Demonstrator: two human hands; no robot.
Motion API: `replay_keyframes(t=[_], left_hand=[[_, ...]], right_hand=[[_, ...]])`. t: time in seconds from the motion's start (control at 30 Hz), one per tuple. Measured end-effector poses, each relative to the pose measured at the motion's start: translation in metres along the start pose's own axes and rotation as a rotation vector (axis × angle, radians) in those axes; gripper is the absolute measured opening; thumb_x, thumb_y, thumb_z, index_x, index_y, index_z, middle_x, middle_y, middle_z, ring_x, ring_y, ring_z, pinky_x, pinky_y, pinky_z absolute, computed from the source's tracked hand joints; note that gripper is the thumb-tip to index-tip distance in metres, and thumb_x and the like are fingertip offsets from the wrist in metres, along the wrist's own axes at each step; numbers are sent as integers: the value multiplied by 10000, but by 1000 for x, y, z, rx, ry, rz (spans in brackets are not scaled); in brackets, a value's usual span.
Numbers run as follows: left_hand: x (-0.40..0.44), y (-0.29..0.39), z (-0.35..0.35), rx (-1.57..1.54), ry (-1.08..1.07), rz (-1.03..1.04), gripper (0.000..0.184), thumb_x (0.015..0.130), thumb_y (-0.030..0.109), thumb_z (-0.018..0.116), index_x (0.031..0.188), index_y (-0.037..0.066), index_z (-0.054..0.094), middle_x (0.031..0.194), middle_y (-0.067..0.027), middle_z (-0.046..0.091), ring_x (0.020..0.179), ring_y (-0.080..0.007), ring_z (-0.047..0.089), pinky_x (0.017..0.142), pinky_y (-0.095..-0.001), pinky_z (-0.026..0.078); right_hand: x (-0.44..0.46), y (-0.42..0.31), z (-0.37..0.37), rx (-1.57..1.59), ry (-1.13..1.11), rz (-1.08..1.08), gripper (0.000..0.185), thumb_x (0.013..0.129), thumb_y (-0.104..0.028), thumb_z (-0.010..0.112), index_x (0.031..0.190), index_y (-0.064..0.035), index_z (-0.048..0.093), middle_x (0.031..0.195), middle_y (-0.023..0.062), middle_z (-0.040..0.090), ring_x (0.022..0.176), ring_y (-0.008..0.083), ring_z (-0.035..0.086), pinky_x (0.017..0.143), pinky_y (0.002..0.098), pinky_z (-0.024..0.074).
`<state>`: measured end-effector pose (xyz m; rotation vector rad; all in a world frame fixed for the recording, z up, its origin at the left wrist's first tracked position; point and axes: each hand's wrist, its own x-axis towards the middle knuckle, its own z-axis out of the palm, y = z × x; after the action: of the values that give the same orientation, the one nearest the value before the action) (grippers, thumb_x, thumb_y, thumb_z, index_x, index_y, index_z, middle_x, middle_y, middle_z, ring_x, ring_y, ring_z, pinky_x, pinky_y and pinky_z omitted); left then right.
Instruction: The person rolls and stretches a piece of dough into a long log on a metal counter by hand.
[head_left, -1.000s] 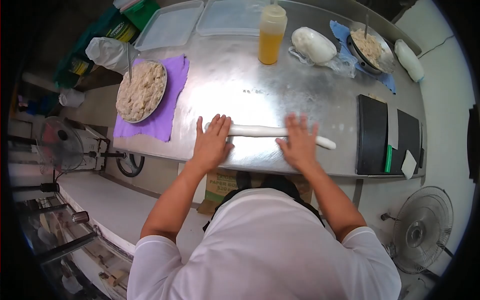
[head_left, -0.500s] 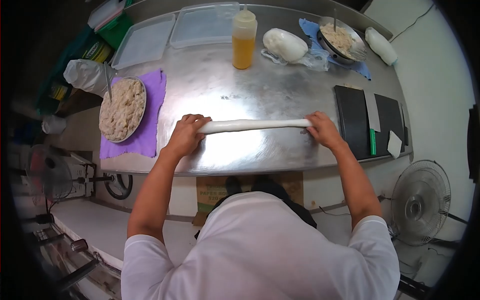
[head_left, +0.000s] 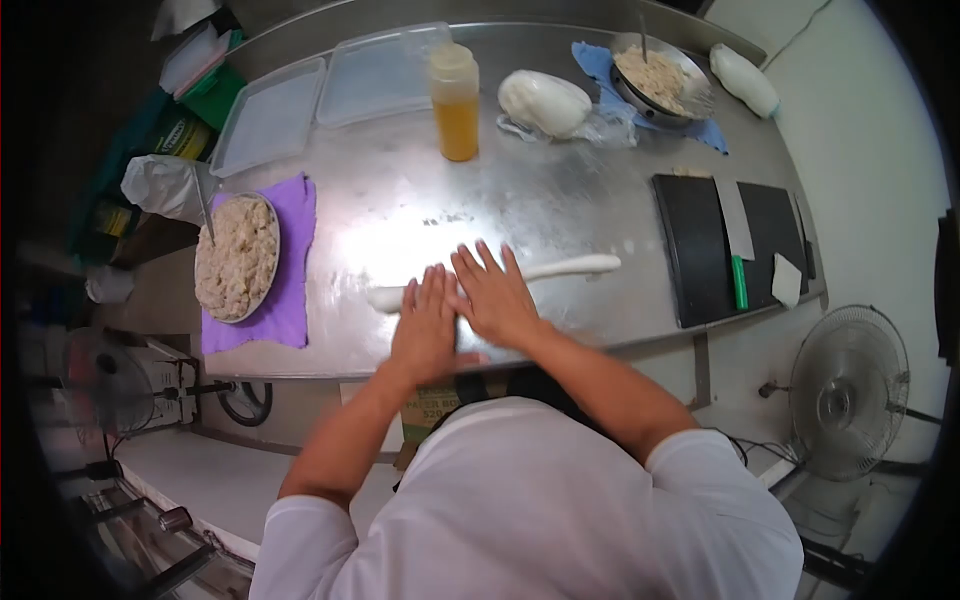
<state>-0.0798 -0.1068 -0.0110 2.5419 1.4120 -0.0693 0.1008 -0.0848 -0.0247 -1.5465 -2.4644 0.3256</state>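
Note:
A long white dough rope (head_left: 575,266) lies across the steel table near its front edge, its middle covered by my hands. My left hand (head_left: 427,325) rests flat on the dough toward its left end, fingers stretched forward. Close beside it, my right hand (head_left: 495,300) also lies flat over the middle of the rope, fingers slightly spread. The two hands touch or nearly touch at the thumb side. Both ends of the rope show, one left of my left hand and one reaching out to the right.
To the left, a bowl of pale filling (head_left: 238,258) stands on a purple cloth (head_left: 295,250). An oil bottle (head_left: 456,115), wrapped white dough (head_left: 545,103) and another filling bowl (head_left: 655,80) stand behind. A black board (head_left: 690,250) with a green-handled cleaver (head_left: 739,282) lies right.
Both hands have left the rope's ends and come together over its middle, fingers now flat. The rope now lies slightly tilted. The whole view has shifted a little.

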Motion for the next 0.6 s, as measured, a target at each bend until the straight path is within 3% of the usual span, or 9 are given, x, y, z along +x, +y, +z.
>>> replay_keyframes(t=[0.07, 0.17, 0.27, 0.33, 0.43, 0.5, 0.6], left_hand=[[-13, 4, -3, -105, 3, 34, 1410, 714, 817, 752, 1619, -113, 202, 1697, -306, 220, 1618, -417, 144, 1300, -577, 83], [21, -10, 4, -101, 136, -20, 1369, 725, 830, 727, 1626, -79, 240, 1693, -308, 242, 1620, -415, 144, 1294, -603, 51], [77, -32, -23, -17, 53, -72, 1344, 730, 853, 689, 1625, -62, 277, 1702, -286, 249, 1621, -414, 142, 1293, -611, 48], [81, -34, -28, -11, 60, -32, 1354, 726, 850, 691, 1619, -79, 277, 1705, -285, 241, 1621, -418, 137, 1297, -601, 56], [22, -15, -10, -55, 54, 54, 1370, 714, 831, 719, 1609, -104, 268, 1701, -309, 224, 1622, -420, 131, 1301, -585, 58], [-23, 1, 9, -169, 91, 98, 1372, 715, 821, 729, 1604, -115, 265, 1693, -328, 227, 1620, -423, 139, 1301, -578, 62], [-15, -5, 10, -178, 173, 106, 1374, 714, 825, 725, 1603, -117, 266, 1686, -327, 251, 1617, -425, 152, 1300, -577, 58]], right_hand=[[-6, -1, -2, -1, -23, -35, 645, 1084, -436, 435, 1596, -44, 430, 1673, 149, 404, 1568, 388, 312, 1255, 633, 177], [26, 16, 17, -207, -47, -6, 698, 998, -467, 607, 1586, -115, 476, 1704, 148, 348, 1585, 392, 281, 1257, 666, 166], [86, 33, 4, -130, -79, 153, 662, 1102, -454, 382, 1648, -81, 346, 1726, 150, 303, 1610, 406, 197, 1266, 674, 98], [81, 36, 1, -86, -68, 103, 681, 1115, -479, 303, 1635, -42, 357, 1721, 161, 307, 1601, 424, 210, 1262, 678, 90], [21, 5, -7, -57, -155, 29, 674, 1109, -461, 342, 1618, -23, 385, 1709, 180, 322, 1585, 449, 233, 1256, 682, 84], [-23, -2, 11, -39, -80, -31, 747, 1081, -512, 400, 1619, 5, 363, 1698, 201, 334, 1584, 459, 229, 1253, 687, 73], [-4, 0, 12, -62, -133, -14, 759, 1082, -521, 398, 1629, 3, 343, 1703, 192, 329, 1594, 448, 212, 1254, 687, 70]])
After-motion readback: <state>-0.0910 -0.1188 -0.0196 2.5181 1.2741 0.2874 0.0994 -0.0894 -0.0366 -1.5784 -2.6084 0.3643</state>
